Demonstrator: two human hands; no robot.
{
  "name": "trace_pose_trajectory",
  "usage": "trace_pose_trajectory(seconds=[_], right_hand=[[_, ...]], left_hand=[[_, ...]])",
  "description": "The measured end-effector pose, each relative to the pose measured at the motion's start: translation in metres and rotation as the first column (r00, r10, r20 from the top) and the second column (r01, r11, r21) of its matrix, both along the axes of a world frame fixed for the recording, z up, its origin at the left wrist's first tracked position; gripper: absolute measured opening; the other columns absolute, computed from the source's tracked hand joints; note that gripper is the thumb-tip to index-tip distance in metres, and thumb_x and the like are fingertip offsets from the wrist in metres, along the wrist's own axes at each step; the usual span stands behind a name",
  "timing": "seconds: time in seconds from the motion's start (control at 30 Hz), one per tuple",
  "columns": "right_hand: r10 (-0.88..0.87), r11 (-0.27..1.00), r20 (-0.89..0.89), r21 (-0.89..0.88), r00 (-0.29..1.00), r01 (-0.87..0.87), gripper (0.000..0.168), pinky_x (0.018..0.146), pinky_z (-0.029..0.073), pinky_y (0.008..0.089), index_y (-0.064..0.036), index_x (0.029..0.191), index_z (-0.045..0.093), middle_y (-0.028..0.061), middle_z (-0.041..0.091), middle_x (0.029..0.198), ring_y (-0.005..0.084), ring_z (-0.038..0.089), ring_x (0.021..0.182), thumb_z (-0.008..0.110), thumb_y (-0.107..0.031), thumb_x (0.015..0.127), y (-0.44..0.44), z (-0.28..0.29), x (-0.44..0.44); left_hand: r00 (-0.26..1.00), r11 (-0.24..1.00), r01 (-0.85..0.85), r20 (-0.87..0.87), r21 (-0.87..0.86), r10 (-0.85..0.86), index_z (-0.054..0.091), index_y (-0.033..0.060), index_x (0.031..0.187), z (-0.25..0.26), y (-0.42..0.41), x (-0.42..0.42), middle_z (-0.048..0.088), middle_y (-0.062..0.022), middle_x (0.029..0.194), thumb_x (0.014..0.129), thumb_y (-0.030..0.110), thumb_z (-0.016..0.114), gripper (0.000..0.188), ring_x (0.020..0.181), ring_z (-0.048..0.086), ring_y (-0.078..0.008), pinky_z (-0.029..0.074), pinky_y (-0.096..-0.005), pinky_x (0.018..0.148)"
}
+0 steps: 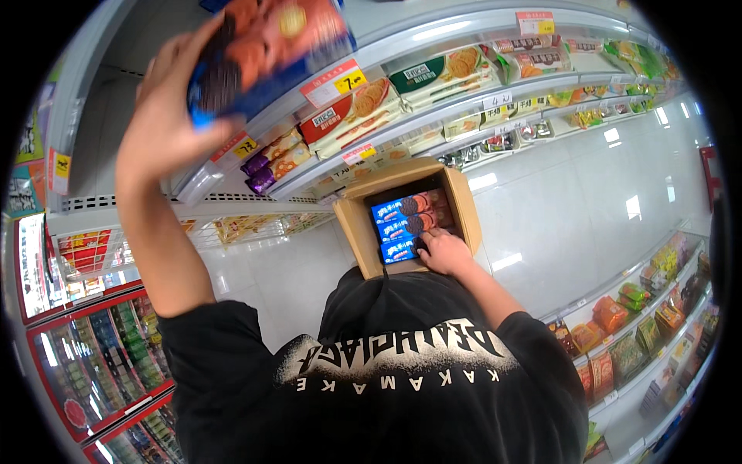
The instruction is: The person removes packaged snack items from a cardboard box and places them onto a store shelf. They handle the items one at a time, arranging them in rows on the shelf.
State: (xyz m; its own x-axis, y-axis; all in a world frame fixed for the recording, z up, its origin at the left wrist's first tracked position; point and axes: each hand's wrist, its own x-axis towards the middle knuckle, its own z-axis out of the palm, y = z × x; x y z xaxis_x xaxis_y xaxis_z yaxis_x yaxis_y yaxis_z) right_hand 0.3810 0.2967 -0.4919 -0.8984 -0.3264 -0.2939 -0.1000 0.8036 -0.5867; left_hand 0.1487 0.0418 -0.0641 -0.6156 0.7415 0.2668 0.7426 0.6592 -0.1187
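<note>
My left hand (168, 110) is raised at the upper left, gripping blue-and-pink sandwich cookie packs (272, 52) at the level of an upper shelf; motion blurs both, and the exact number of packs is unclear. In front of my body stands an open cardboard carton (469, 203) with its flaps folded out. Similar blue cookie packs (394, 211) lie inside it in a row. My right hand (446, 252) reaches in over the carton's right side, its fingers on the nearest pack (399, 251). Whether these fingers close around that pack is hidden.
Red biscuit packs (351, 116), green biscuit packs (440, 72) and purple-ended packs (278, 159) fill the shelf ahead. Price tags (333, 82) line the shelf edges. A wire basket (87, 252) hangs at left. Another stocked shelf (632, 336) stands right, across the tiled floor (556, 191).
</note>
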Motion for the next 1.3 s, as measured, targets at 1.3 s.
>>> trace_pose_trajectory(seconds=[1.3], right_hand=[[-0.082, 0.995, -0.223, -0.069, 0.971, 0.068, 0.042, 0.105, 0.046, 0.0445, -0.005, 0.124, 0.064, 0.0165, 0.058, 0.134, 0.0358, 0.053, 0.127, 0.067, -0.029, 0.089, 0.023, 0.012, 0.012]], left_hand=[[0.670, 0.964, -0.178, 0.692, -0.200, 0.267, 0.026, 0.0115, 0.158, -0.436, 0.083, 0.130, 0.032, -0.0206, 0.155, 0.082, 0.060, 0.070, 0.101, 0.143, 0.028, -0.0415, 0.022, -0.0641, 0.114]])
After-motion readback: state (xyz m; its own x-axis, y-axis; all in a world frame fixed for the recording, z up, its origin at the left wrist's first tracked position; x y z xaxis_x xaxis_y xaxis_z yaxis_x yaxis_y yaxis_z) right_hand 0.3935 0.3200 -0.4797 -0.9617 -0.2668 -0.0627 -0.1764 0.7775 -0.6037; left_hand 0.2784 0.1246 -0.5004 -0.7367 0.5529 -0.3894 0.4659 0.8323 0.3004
